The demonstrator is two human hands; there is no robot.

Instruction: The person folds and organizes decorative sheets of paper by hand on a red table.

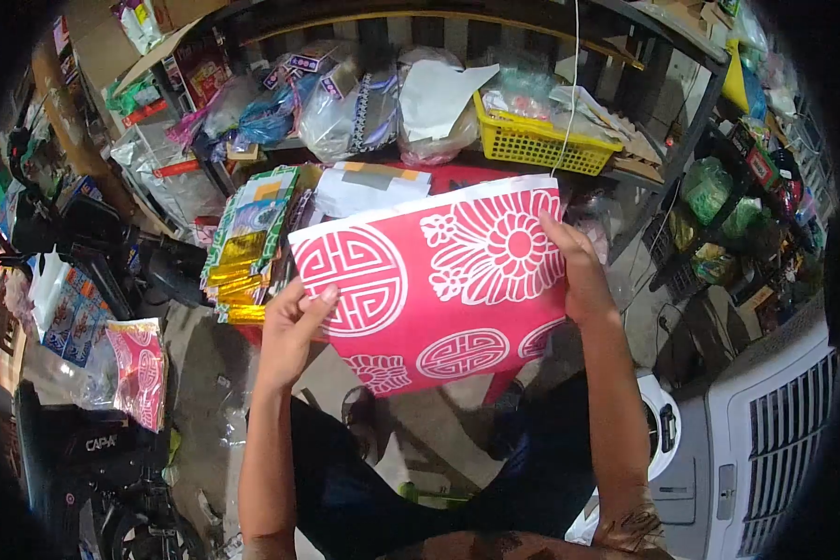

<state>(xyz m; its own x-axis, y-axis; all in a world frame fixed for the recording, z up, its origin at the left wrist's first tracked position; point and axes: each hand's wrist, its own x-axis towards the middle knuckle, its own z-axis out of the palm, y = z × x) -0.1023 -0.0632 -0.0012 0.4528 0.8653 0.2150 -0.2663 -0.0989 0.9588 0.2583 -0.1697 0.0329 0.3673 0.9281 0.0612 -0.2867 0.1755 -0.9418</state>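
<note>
A pink sheet of patterned paper, printed with white round emblems and flowers, is held up in front of me over my lap. My left hand pinches its left edge, thumb lying on the printed face and fingers partly hidden. At the right edge, my right hand grips the sheet near the upper corner. Just behind the sheet, white papers lie on a red table. To their left is a stack of colourful printed packets with shiny gold strips.
A yellow basket and filled plastic bags line the shelf behind the table. On the left, a similar pink patterned packet rests near a black motorbike. A grey slatted appliance stands at right.
</note>
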